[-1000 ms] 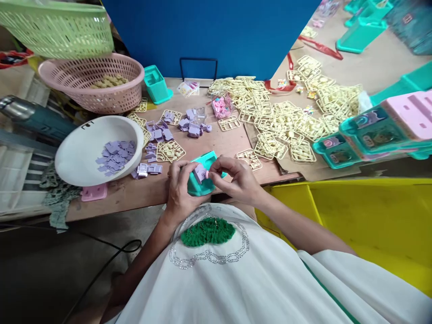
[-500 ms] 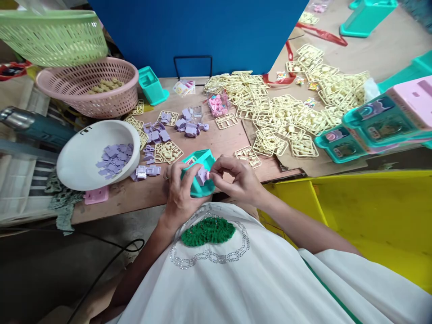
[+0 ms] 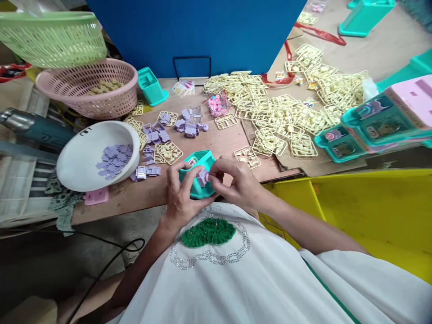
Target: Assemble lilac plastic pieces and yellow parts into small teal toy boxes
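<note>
A teal plastic toy housing [image 3: 202, 192] is held at the table's front edge, its open side tilted up towards me. My left hand [image 3: 180, 191] wraps round its left side, thumb over the near rim. Inside the opening sits a light purple plastic block [image 3: 202, 176]. My right hand [image 3: 234, 180] pinches a small pink knob [image 3: 208, 177] at the block's right side; fingertips partly cover it. Left of the hands lie loose purple parts [image 3: 157, 133] and cream part frames [image 3: 168, 153]. Another cream frame [image 3: 247, 156] lies just beyond my right hand.
A white bowl [image 3: 67, 166] of purple pieces stands at left, below pink [image 3: 111, 101] and green [image 3: 74, 40] baskets. Cream frames [image 3: 280, 112] are heaped at back right. Teal-and-pink assembled toys [image 3: 381, 117] stand at right above a yellow bin [image 3: 371, 211]. A blue panel [image 3: 202, 36] rises behind.
My right fingers have shifted slightly and curl closer round the pink knob. The teal housing stays in my left hand, almost in the same place.
</note>
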`<control>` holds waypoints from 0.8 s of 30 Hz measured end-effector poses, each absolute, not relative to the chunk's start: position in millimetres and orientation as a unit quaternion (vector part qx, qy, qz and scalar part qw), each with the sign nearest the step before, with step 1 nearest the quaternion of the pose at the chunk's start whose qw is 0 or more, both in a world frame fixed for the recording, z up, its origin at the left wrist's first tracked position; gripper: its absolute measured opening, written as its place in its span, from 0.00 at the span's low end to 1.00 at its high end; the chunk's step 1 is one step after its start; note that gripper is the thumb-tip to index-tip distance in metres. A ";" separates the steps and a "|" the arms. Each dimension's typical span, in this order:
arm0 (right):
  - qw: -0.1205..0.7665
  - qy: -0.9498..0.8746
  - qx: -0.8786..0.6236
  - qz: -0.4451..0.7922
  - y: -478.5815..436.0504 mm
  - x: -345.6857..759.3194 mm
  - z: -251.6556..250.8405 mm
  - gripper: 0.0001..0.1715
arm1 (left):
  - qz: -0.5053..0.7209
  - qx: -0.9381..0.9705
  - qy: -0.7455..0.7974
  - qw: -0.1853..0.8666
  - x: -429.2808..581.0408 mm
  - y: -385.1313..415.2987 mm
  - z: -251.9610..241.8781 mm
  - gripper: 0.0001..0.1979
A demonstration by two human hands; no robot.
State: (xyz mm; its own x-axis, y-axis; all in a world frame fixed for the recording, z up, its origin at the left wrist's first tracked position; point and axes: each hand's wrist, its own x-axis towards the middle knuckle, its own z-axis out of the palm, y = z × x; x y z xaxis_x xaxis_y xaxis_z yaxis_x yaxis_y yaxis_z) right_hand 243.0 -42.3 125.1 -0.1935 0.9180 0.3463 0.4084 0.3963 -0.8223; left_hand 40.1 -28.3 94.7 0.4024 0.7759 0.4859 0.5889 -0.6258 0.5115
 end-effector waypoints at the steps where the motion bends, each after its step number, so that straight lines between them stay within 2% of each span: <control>1: 0.436 -0.713 -0.462 0.297 -43.1 243.6 123.7 0.07 | 0.367 0.820 0.416 0.141 38.4 -28.0 95.1 0.39; 3: 0.440 -0.715 -0.454 0.299 -45.1 243.8 120.5 0.07 | 0.383 0.801 0.429 0.165 33.3 -26.3 95.1 0.49; 5: 0.441 -0.723 -0.443 0.295 -47.3 242.8 117.5 0.07 | 0.390 0.783 0.441 0.200 26.8 -23.2 94.3 0.51; 9: 0.456 -0.733 -0.421 0.279 -50.3 238.5 113.8 0.07 | 0.354 0.780 0.434 0.281 16.0 -16.8 92.0 0.38; 11: 0.458 -0.740 -0.418 0.262 -51.0 236.7 113.2 0.07 | 0.344 0.785 0.429 0.287 13.4 -14.7 90.6 0.31; 16: 0.436 -0.770 -0.417 0.209 -52.0 234.6 111.8 0.07 | 0.365 0.804 0.407 0.234 13.3 -10.2 85.5 0.21; 24: 0.434 -0.803 -0.384 0.136 -50.8 230.8 91.0 0.07 | 0.390 0.828 0.388 0.107 22.0 -5.9 78.3 0.25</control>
State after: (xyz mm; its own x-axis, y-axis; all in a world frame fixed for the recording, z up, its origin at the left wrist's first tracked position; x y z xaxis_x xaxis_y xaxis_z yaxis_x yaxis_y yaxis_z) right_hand 230.8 -50.8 91.0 -0.3281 0.7358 0.5925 0.4993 0.6675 -0.5524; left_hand 22.0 -5.9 78.3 0.3945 0.7261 0.5631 0.5600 -0.6758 0.4792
